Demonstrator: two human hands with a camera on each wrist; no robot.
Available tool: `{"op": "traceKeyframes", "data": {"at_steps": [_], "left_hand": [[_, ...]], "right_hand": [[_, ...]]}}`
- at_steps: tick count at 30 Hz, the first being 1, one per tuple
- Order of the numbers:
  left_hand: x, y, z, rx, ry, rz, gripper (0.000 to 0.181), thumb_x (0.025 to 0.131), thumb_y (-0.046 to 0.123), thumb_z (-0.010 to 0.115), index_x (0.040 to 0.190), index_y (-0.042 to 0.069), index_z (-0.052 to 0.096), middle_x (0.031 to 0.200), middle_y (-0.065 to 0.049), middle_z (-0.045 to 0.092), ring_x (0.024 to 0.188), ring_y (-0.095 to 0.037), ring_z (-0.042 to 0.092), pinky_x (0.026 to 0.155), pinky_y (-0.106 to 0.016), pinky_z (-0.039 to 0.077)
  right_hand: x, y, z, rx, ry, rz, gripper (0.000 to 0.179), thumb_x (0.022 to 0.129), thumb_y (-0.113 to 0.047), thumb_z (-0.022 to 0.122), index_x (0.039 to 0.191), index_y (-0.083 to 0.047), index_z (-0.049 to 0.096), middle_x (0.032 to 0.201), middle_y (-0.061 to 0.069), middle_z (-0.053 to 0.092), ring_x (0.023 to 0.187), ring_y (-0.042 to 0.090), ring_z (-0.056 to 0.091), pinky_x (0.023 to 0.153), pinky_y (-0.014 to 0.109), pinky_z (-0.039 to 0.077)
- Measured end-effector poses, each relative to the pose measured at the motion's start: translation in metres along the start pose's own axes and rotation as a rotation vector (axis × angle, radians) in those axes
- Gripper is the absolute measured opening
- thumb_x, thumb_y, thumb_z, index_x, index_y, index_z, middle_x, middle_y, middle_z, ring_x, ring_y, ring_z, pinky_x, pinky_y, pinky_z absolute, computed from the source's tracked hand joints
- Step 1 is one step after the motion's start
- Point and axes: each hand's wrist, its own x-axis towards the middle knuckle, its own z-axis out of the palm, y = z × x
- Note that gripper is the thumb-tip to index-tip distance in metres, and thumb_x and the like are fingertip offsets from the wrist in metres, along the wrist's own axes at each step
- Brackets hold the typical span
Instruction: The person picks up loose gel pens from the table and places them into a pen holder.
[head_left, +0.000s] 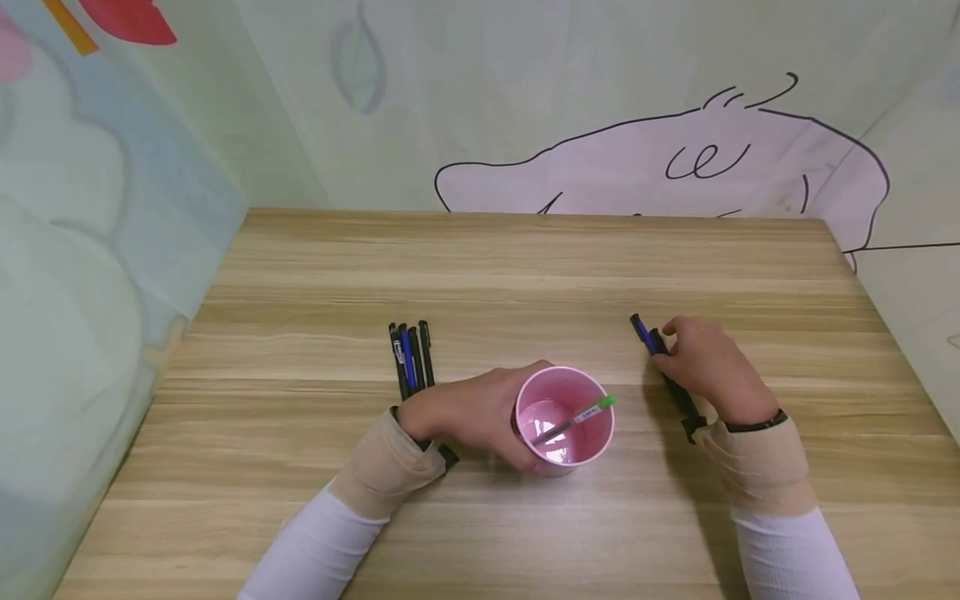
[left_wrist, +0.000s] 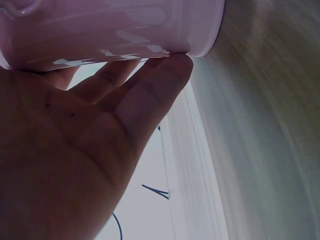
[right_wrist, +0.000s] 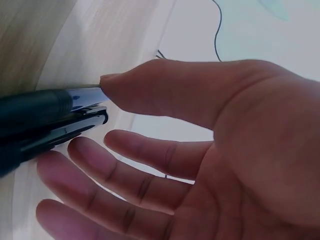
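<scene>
Cup [head_left: 558,386]: one, pink, mouth upward, in front of the person near the middle of the table [head_left: 555,275]; whether its base touches the wood cannot be told.

Left hand [head_left: 483,408]: gripping the cup from its left side, thumb on the near side, fingers round the far side.

Green-ended pen [head_left: 572,421]: one, inside the cup, leaning, its green end over the right rim.

Left pens [head_left: 409,358]: four, black and blue, side by side on the table, partly hidden by the left wrist.

Right hand [head_left: 708,367]: fingers spread and loosely bent, not closed round anything; thumb at the end of one of the right pens [head_left: 642,333], contact uncertain.

Right pens: dark, one with a blue part, close together; number unclear.

Wall [head_left: 525,108]: pale, with a black-outlined drawing.
</scene>
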Motion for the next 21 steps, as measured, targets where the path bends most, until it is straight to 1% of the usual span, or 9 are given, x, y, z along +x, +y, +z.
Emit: {"op": "traceKeyframes", "data": {"at_steps": [6, 15, 21], "left_hand": [[-0.0001, 0.0003, 0.0001, 0.002, 0.002, 0.011, 0.089, 0.067, 0.016, 0.093, 0.142, 0.019, 0.045, 0.133, -0.002, 0.060, 0.121, -0.020, 0.057, 0.102, -0.035, 0.049], [0.0006, 0.0000, -0.0002, -0.011, -0.004, 0.017, 0.090, 0.066, 0.012, 0.091, 0.142, 0.017, 0.045, 0.134, -0.003, 0.059, 0.121, -0.020, 0.057, 0.103, -0.036, 0.048], [0.0009, -0.0007, -0.0004, -0.011, -0.006, 0.019, 0.089, 0.066, 0.012, 0.091, 0.142, 0.017, 0.045, 0.133, -0.004, 0.059, 0.121, -0.022, 0.058, 0.103, -0.037, 0.048]], "right_hand": [[0.0028, 0.0044, 0.0002, -0.004, -0.012, -0.011, 0.049, 0.093, -0.013, 0.067, 0.128, 0.018, 0.052, 0.104, 0.031, 0.068, 0.089, 0.036, 0.068, 0.070, 0.044, 0.057], [0.0040, 0.0059, 0.0014, -0.013, -0.015, -0.027, 0.046, 0.091, -0.012, 0.068, 0.124, 0.018, 0.055, 0.104, 0.031, 0.068, 0.090, 0.036, 0.068, 0.071, 0.044, 0.057], [0.0053, 0.0069, 0.0025, 0.008, -0.023, -0.045, 0.046, 0.091, -0.012, 0.070, 0.124, 0.017, 0.055, 0.101, 0.029, 0.069, 0.087, 0.033, 0.068, 0.069, 0.042, 0.057]]}}
